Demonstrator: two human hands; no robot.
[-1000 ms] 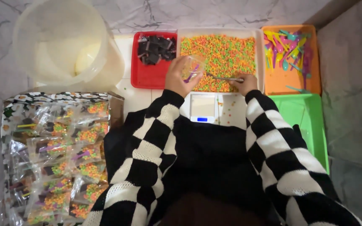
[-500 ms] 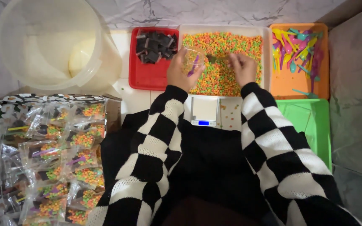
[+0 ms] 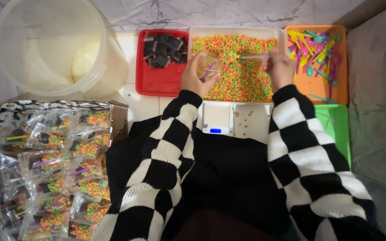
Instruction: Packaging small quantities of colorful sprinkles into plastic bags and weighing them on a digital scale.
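left hand (image 3: 194, 76): fingers curled around small clear plastic bag (image 3: 207, 65), mouth open, a purple spoon visible inside; held over the near-left part of the cereal tray
right hand (image 3: 280, 68): closed on clear plastic scoop (image 3: 246, 56), handle pinched, bowl end pointing left toward the bag, carrying a small load of cereal
cereal tray: white rectangular tray (image 3: 235, 31) filled with orange, green and yellow cereal balls (image 3: 242, 76); sits between red and orange trays
red tray: red plastic tray (image 3: 157, 82) left of the cereal, dark square pieces (image 3: 164, 50) piled at its far end
orange tray: orange plastic tray (image 3: 341, 67) on the right, holds coloured plastic spoons (image 3: 316, 51)
scale: small white digital scale (image 3: 216, 118) just below the cereal tray, blue display, nothing on the pan
green tray: green plastic tray (image 3: 336, 127) below the orange one
bucket: large translucent white bucket (image 3: 45, 44), far left
packed bags: box of filled clear cereal bags (image 3: 54, 174), lower left
sleeves: black-and-white checked knit
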